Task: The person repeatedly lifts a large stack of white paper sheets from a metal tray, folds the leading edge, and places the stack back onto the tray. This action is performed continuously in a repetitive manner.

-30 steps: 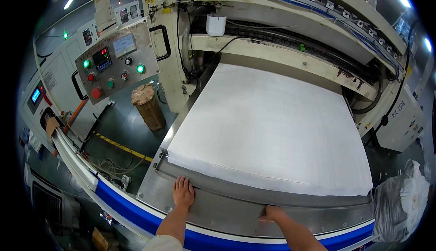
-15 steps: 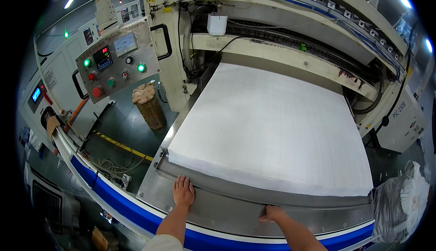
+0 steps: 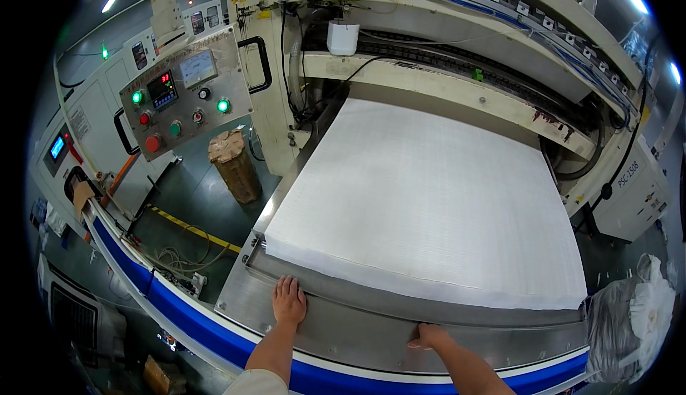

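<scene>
The blue strip (image 3: 193,327) reaches farther up the left stretch of the curved front rail (image 3: 168,331) than in the earlier frames, and the red figures on the control panel (image 3: 182,105) have changed; both our hands stay put.

Our white stack (image 3: 436,195) lies on the steel worktop (image 3: 343,331), its far end beneath the machine's cream crossbeam (image 3: 443,89) and its near edge along a low grey metal bar (image 3: 371,299). Its top is smooth and matt, faintly ribbed, a broad four-sided shape with a thick, soft-looking front edge. The worktop is brushed, dull and dotted with small screws.

We lay our left hand (image 3: 289,300) flat near the bar's left part, its fingers straight and pressed close together. Our right hand (image 3: 429,335) rests by the bar's lower edge with fingers curled under; we cannot tell whether they pinch anything.

Around us, the metal panel carries round buttons, some lit green. Beyond the worktop, a brown wrapped cylinder (image 3: 239,173) with a crumpled top stands on the dark floor (image 3: 179,188), near yellow-and-black tape (image 3: 193,228). At our right sits a bulging bundle (image 3: 618,331) in creased, cloudy plastic.
</scene>
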Available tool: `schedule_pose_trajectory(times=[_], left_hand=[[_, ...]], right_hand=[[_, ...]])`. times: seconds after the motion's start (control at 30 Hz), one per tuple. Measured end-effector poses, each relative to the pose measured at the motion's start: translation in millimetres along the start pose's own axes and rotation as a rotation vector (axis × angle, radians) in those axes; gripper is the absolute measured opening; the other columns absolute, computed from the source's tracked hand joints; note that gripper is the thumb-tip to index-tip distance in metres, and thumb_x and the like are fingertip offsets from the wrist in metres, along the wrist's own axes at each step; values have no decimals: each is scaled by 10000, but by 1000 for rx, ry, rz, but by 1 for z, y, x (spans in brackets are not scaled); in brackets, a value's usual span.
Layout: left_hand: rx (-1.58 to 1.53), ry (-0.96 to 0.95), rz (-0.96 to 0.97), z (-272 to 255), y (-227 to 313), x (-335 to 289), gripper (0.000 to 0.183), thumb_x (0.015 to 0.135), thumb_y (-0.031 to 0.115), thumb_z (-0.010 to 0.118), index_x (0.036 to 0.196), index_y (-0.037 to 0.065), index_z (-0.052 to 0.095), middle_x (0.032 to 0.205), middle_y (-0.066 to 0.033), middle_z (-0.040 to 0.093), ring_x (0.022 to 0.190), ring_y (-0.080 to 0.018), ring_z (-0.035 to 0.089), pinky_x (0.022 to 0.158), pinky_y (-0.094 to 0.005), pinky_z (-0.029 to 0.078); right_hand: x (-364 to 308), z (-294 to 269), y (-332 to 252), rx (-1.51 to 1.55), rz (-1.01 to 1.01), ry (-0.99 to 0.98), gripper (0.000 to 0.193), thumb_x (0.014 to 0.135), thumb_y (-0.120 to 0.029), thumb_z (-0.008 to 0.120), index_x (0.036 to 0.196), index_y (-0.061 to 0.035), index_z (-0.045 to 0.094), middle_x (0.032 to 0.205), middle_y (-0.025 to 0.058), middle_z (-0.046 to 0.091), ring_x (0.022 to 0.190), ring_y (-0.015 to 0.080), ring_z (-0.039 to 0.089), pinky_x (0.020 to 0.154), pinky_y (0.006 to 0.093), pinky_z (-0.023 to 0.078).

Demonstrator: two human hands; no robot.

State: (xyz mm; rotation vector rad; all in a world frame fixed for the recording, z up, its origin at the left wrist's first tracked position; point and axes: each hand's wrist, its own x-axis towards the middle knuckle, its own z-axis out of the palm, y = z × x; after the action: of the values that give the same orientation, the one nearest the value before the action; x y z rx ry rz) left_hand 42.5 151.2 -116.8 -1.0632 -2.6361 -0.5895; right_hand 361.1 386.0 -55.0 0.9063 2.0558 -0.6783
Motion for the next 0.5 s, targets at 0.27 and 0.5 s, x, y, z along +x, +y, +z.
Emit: schedule_pose_trajectory(times=[0.27, 0.5], left_hand=[[4, -19, -12, 1, 0, 0, 364, 893, 238, 481, 1195, 47, 550, 1286, -125, 512, 1277, -318, 404, 1081, -469, 288], [-5, -54, -29, 1, -1, 0, 376, 902, 251, 465, 1211, 51, 540, 1304, -123, 499, 1298, -311, 379, 1099, -468, 261]], right_hand=[[6, 7, 4, -38, -13, 39, 682, 721, -568, 702, 1147, -57, 557, 1139, 165, 624, 1089, 347, 578, 898, 436, 459], [6, 6, 4, -42, -14, 12, 679, 734, -566, 697, 1150, -49, 554, 1150, 164, 622, 1097, 342, 574, 903, 425, 457]])
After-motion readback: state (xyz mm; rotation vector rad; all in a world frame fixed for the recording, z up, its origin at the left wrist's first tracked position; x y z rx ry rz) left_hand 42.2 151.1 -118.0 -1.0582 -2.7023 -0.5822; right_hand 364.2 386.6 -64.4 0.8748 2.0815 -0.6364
